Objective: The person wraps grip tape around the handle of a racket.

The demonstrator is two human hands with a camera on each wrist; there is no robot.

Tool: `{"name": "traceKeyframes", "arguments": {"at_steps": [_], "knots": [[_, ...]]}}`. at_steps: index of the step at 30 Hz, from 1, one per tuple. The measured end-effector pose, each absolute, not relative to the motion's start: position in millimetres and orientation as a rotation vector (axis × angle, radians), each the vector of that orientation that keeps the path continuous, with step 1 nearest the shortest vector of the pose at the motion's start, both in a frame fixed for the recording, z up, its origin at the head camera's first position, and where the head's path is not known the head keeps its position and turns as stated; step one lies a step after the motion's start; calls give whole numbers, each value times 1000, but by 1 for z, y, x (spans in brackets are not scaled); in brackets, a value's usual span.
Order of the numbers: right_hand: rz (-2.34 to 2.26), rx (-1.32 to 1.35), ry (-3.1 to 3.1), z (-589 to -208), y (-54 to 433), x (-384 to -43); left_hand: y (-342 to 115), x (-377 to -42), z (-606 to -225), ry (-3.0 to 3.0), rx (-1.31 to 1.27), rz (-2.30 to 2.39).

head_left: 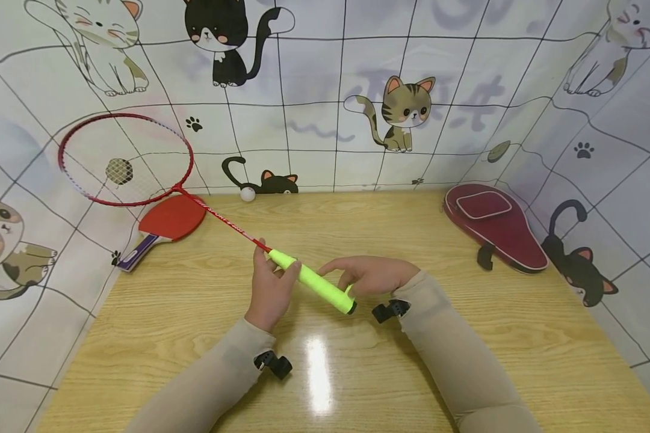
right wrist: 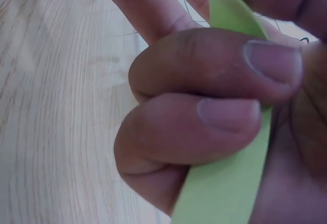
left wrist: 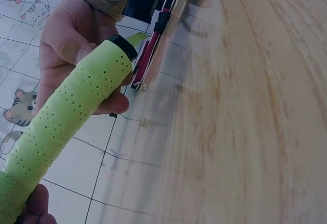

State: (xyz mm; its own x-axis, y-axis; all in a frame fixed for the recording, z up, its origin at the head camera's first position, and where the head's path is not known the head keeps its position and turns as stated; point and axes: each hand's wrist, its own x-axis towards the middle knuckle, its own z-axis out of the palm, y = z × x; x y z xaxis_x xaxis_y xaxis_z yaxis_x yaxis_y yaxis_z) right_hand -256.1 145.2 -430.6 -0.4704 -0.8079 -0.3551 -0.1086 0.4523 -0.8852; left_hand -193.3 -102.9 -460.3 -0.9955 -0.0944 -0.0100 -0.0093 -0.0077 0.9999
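A red badminton racket (head_left: 229,223) is held at a slant above the table, its head up to the left. My left hand (head_left: 268,291) grips it where the shaft meets the handle, thumb over the front. Bright yellow-green grip tape (left wrist: 71,106), dotted with small holes, covers the handle down to the black butt cap (head_left: 352,308). Beside the butt end is my right hand (head_left: 378,275). In the right wrist view its curled fingers (right wrist: 189,127) hold a loose flat strip of the tape (right wrist: 225,188) against the palm.
On the wooden table (head_left: 411,373), a red table tennis bat (head_left: 176,218) lies at the back left, under the racket head. A small white ball (head_left: 247,194) sits by the back wall. At the back right lies a dark red bat case (head_left: 493,228). Cat-print walls surround the table.
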Motion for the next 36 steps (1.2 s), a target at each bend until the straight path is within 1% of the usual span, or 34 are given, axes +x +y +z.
{"name": "traceKeyframes", "arguments": {"at_steps": [16, 21, 36], "knots": [[-1076, -796, 1876, -429, 144, -255, -104, -193, -460, -2170, 138, -2175], [-1091, -768, 1862, -427, 143, -254, -104, -193, -460, -2167, 133, -2176], [-1088, -778, 1862, -431, 146, -256, -103, -192, -459, -2140, 155, -2211]]}}
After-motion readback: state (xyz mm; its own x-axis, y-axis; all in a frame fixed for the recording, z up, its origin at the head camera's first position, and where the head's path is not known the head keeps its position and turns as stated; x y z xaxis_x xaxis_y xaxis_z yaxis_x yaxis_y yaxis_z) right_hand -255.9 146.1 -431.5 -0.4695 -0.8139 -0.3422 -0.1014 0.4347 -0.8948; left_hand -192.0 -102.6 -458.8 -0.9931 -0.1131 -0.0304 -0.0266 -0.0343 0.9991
